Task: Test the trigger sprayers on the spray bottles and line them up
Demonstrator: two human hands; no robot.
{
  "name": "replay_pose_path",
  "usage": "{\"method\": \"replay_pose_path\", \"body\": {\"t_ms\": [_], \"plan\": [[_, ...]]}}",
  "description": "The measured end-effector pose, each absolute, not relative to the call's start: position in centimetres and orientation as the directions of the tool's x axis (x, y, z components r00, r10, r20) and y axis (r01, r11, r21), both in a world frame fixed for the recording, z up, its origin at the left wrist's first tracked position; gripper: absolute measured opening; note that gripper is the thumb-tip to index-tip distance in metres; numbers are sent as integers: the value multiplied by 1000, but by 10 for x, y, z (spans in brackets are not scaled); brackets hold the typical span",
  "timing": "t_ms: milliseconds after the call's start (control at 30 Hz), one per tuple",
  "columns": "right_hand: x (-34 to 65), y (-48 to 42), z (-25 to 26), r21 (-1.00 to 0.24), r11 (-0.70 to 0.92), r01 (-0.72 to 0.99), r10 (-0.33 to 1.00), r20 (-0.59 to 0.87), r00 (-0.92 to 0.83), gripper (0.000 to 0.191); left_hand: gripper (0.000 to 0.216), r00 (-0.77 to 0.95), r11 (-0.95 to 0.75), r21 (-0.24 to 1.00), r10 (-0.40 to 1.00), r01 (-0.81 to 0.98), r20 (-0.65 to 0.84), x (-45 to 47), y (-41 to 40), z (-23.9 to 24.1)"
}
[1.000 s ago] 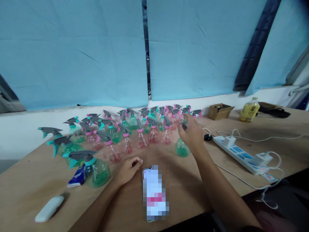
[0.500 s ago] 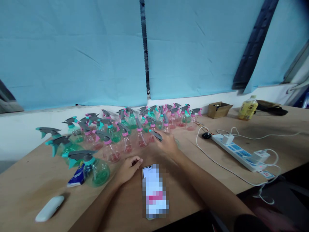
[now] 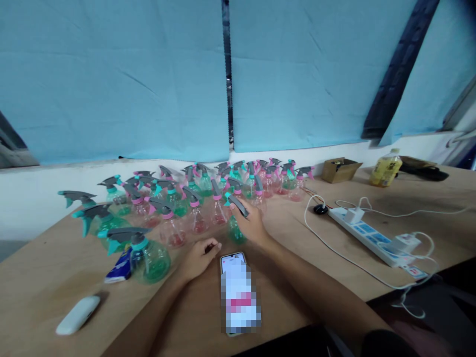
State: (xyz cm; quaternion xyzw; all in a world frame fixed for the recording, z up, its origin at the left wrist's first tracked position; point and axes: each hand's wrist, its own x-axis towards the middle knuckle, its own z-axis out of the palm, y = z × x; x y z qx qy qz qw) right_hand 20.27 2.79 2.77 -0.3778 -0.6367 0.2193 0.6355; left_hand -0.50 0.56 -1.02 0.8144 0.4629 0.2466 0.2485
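Observation:
My right hand [image 3: 253, 224] is closed round a spray bottle [image 3: 235, 233] with a green lower body and a grey trigger head. The hand covers part of its neck and right side. This bottle stands in front of the rows, just beyond the phone [image 3: 240, 287]. My left hand [image 3: 201, 258] lies on the table to the phone's left, fingers loosely curled in and nothing visible in them. Behind both hands, several pink-collared spray bottles [image 3: 197, 222] and green ones with teal collars [image 3: 150, 263] stand close together.
At the left are a white oval case [image 3: 78, 315] and a blue packet [image 3: 119, 267]. A power strip [image 3: 366, 235] with white chargers and loose cables stretches across the right. Farther back stand a small cardboard box [image 3: 340, 171] and a yellow-labelled drink bottle [image 3: 386, 168].
The green bottle in my right hand has swung from the hand's right side to its left and now looks upright. My left hand has stayed in place; the view has shifted slightly.

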Motion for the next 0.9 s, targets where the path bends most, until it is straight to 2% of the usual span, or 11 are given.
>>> {"method": "replay_pose_path", "body": {"t_ms": [133,333,433,500,567,900], "plan": [[204,44,19,-759,631,161,761,645,62,28,39,446,-447,632,878,633,175,-5,7,-12],[196,68,17,-778,628,7,778,628,-16,15,39,437,-450,623,880,640,187,-6,8,-16],[195,79,21,-834,540,-112,810,552,-197,26,39,437,-446,625,881,641,180,-7,7,-16],[196,85,24,-862,464,-204,783,506,-362,32,40,434,-440,627,884,643,175,-6,7,-15],[198,88,25,-874,411,-258,750,485,-450,33,40,436,-435,628,885,645,165,-6,6,-14],[197,85,22,-879,405,-252,801,474,-366,23,38,439,-436,620,884,652,159,-5,5,-12]]}}
